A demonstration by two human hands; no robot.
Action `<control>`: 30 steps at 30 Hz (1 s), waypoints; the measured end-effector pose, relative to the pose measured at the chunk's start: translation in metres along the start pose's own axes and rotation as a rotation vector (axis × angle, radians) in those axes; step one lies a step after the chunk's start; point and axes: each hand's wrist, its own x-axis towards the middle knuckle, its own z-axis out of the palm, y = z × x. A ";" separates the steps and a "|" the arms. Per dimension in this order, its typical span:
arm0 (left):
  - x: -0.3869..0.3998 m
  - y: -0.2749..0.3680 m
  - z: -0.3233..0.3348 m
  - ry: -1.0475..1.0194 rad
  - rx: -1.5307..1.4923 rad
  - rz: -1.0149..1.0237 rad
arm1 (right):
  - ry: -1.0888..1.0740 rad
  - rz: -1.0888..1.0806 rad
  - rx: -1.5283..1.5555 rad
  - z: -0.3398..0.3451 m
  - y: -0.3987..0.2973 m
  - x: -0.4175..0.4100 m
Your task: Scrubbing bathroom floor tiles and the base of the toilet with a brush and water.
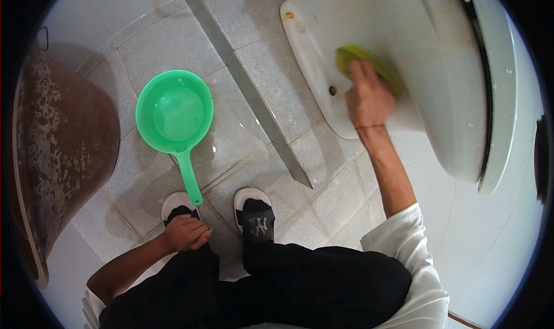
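My right hand is closed on a yellow-green scrubbing brush, blurred by motion, against the lower side of a white ceramic toilet. Whether it is a brush or a sponge is hard to tell from its blurred shape. My left hand rests near my left knee with curled fingers, above my left sandal; nothing shows clearly in it. On the floor, ahead of that hand, a green plastic dipper stands upright, its handle pointing towards my feet, with what looks like clear water inside.
A large brown container with worn patches stands at the left. A low raised tile edge runs diagonally between the dipper and the toilet. Wet grey floor tiles lie around my sandals. The toilet's seat and lid are at the right.
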 end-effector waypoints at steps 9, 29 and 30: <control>-0.003 0.001 0.001 -0.006 -0.025 -0.009 | -0.100 0.074 0.020 0.026 -0.011 0.018; -0.002 0.001 0.000 -0.001 -0.033 -0.016 | -0.035 0.031 0.036 0.015 -0.003 0.006; -0.001 0.001 0.002 0.016 -0.035 -0.008 | -0.029 0.080 0.016 0.011 0.002 0.003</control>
